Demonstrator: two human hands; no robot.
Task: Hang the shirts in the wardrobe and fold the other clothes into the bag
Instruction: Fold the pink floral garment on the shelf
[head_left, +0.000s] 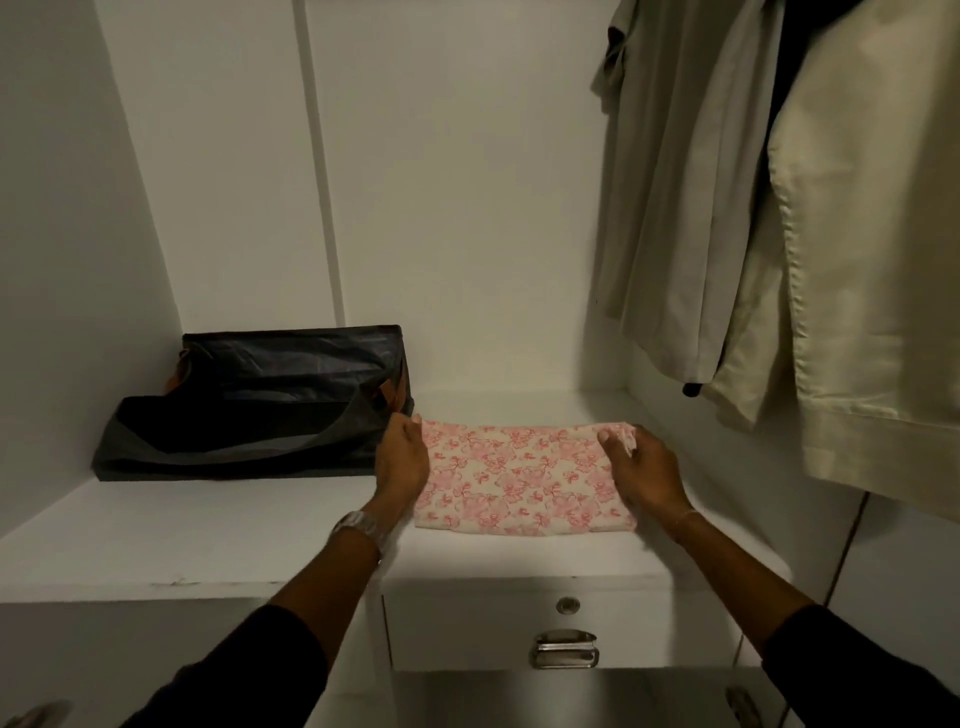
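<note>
A folded pink floral cloth (519, 475) lies flat on the white wardrobe shelf (208, 530). My left hand (402, 457) pinches its far left corner. At the far right corner my right hand (641, 470) grips a bunched bit of the cloth. A black bag (260, 400) with orange trim stands slumped on the shelf just left of the cloth, its top sagging toward me. Beige shirts (779, 208) hang at the upper right.
Below the shelf's front edge is a white drawer with a round lock (567, 604) and a metal handle (565, 649). White wardrobe walls close in at the left and back. The hanging shirts reach down close to the shelf on the right.
</note>
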